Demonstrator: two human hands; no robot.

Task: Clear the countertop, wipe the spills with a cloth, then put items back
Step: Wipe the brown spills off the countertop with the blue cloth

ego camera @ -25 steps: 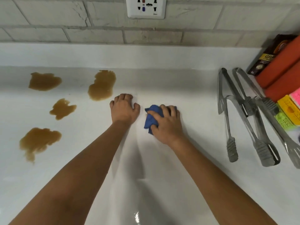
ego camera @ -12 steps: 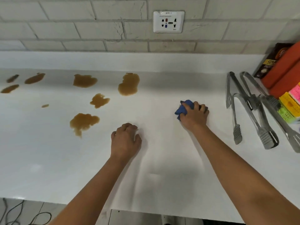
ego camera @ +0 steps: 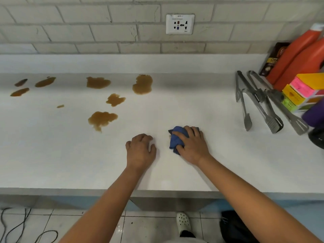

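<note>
My right hand point(ego camera: 192, 146) grips a bunched blue cloth point(ego camera: 176, 139) and presses it on the white countertop point(ego camera: 219, 155), right of centre. Just to its left my left hand point(ego camera: 140, 150) rests on the counter with its fingers curled under, holding nothing. Several brown spills lie on the left half: a large one point(ego camera: 142, 84) near the back, one point(ego camera: 98, 82) left of it, a smaller one point(ego camera: 114, 99) and a big one point(ego camera: 101, 119) nearest my hands. The cloth is apart from all of them.
Metal tongs point(ego camera: 257, 100) lie at the right. Behind them stand orange bottles point(ego camera: 294, 55), a dark packet point(ego camera: 273, 58), stacked coloured boxes point(ego camera: 301, 92) and a purple object point(ego camera: 313, 114). A wall socket point(ego camera: 180, 24) is on the brick wall. Cables point(ego camera: 15, 225) lie on the floor.
My right hand has drawn the cloth back toward the counter's front edge and leftward, ending close to my left hand. The view has pulled back, showing the counter edge and floor.
</note>
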